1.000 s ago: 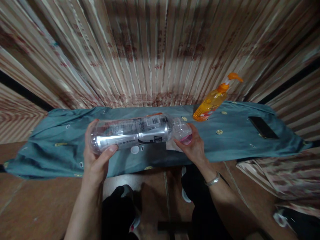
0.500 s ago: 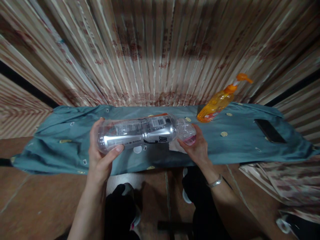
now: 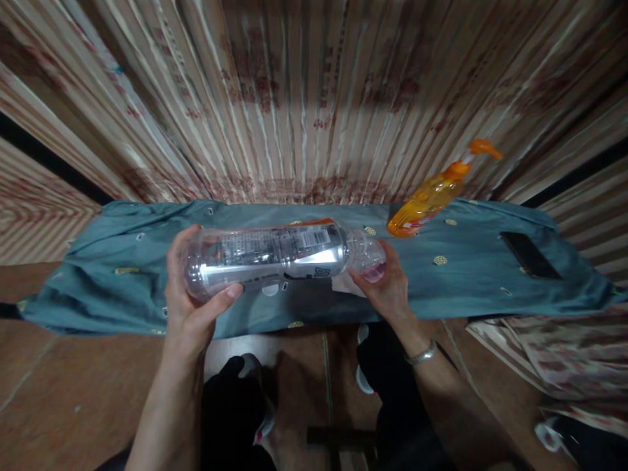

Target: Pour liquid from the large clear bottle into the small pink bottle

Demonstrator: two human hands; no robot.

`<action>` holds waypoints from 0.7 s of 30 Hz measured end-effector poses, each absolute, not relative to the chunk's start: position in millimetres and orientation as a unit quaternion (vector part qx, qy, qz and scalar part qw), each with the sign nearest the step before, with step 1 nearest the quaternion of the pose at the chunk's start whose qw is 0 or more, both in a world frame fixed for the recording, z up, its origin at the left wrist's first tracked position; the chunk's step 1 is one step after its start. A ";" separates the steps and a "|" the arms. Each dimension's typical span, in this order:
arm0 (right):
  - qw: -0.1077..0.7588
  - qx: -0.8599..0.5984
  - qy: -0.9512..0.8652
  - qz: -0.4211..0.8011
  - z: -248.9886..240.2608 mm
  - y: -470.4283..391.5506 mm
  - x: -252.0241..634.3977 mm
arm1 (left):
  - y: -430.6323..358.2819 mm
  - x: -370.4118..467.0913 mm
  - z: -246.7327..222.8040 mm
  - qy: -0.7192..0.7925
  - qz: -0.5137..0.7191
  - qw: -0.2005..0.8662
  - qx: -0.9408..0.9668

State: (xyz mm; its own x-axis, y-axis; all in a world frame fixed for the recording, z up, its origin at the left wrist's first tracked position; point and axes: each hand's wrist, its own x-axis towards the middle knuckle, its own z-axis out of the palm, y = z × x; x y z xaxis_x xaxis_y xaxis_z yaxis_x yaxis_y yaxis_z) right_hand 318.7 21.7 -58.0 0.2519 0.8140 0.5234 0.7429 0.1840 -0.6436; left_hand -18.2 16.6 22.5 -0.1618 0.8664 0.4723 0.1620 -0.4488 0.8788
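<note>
A large clear plastic bottle with a silver label lies sideways above the cloth. My left hand is wrapped round its base end, thumb across the near side. At the bottle's neck end, my right hand grips a small clear cup with a pinkish base. The cup meets the bottle's mouth; whether they are joined I cannot tell. A white paper piece lies beneath, beside my right hand. A round white disc shows just below the bottle.
A teal patterned cloth covers the narrow table. An orange pump bottle stands at the back right, and a black phone lies at the right. Behind the table hangs a striped curtain. My legs are below the front edge.
My left hand and the bottle's base end have shifted slightly left. Both hands keep their hold, and the view has moved a little.
</note>
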 end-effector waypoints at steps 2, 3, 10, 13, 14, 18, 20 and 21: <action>0.474 -0.635 -0.609 0.035 -58.3 21.6 318.1 | 15.8 -19.4 22.6 0.442 0.617 0.277 0.590; 0.475 -0.635 -0.608 0.036 -58.2 21.6 317.8 | 15.3 -19.7 22.7 0.442 0.614 0.275 0.593; 0.470 -0.640 -0.606 0.052 -56.0 21.2 317.1 | 14.9 -19.5 23.3 0.446 0.610 0.275 0.594; 0.473 -0.639 -0.604 0.059 -56.4 20.8 317.0 | 15.1 -20.2 23.7 0.443 0.609 0.275 0.598; 0.472 -0.639 -0.604 0.060 -56.6 20.7 317.0 | 15.0 -20.4 23.9 0.441 0.609 0.277 0.598; 0.469 -0.641 -0.606 0.055 -57.2 20.5 317.3 | 13.7 -20.4 24.9 0.444 0.605 0.270 0.604; 0.468 -0.642 -0.606 0.053 -57.2 20.4 317.1 | 13.1 -20.4 25.2 0.449 0.602 0.263 0.606; 0.467 -0.642 -0.606 0.052 -57.3 20.3 317.0 | 13.0 -20.5 25.3 0.449 0.601 0.263 0.606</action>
